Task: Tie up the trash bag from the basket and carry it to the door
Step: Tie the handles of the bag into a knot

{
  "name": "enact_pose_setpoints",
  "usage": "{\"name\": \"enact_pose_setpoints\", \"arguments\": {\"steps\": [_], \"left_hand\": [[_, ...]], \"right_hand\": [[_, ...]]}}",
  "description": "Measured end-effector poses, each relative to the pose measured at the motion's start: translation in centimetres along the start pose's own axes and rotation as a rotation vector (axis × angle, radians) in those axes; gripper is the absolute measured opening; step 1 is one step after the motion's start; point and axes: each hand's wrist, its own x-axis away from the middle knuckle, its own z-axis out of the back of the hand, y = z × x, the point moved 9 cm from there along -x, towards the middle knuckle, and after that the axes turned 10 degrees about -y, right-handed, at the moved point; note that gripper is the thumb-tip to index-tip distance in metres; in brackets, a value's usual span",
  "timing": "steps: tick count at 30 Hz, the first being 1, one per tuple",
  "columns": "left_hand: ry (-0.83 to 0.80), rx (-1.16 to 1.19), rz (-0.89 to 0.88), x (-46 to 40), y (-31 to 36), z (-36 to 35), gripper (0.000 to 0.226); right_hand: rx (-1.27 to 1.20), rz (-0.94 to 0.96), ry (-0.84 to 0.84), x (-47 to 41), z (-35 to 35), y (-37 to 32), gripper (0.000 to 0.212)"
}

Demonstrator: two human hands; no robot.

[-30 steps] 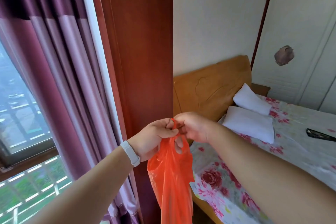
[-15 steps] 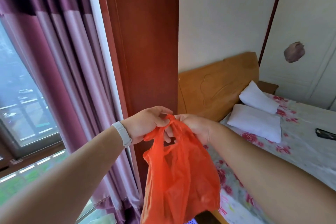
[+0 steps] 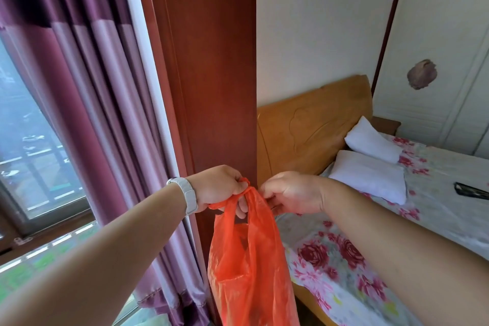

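Head-worn view, forward and down, close.

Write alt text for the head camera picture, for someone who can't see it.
Two bare hands, left hand and right hand, pinch the handles of an orange plastic bag hanging between them. Behind are purple curtains, a red-brown wooden panel and a bed with two white pillows.

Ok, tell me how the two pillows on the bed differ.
The near pillow lies flat on the flowered bedsheet, while the far pillow is tilted, one corner raised toward the wooden headboard. The near pillow looks larger and wider in this view; the far pillow looks smaller and more wedge-shaped. The far pillow sits beside the white wardrobe; the near one sits closer to the hands. Both are plain white.
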Motion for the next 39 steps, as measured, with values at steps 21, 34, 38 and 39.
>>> {"name": "enact_pose_setpoints", "arguments": {"steps": [21,34,38,39], "left_hand": [[0.056,0.056,0.063,0.5,-1.0,0.6,0.027],[-0.053,0.286,0.056,1.7,-2.7,0.6,0.031],[-0.084,0.356,0.083,2.0,-3.2,0.4,0.029],[-0.093,0.366,0.080,2.0,-3.2,0.4,0.029]], "right_hand": [[0.623,-0.096,0.273,1.4,-7.9,1.9,0.029],[0.157,0.355,0.645,-0.1,-5.2,0.4,0.034],[0.152,0.526,0.550,0.2,-6.3,-1.6,0.028],[0.157,0.546,0.533,0.2,-6.3,-1.7,0.027]]}}
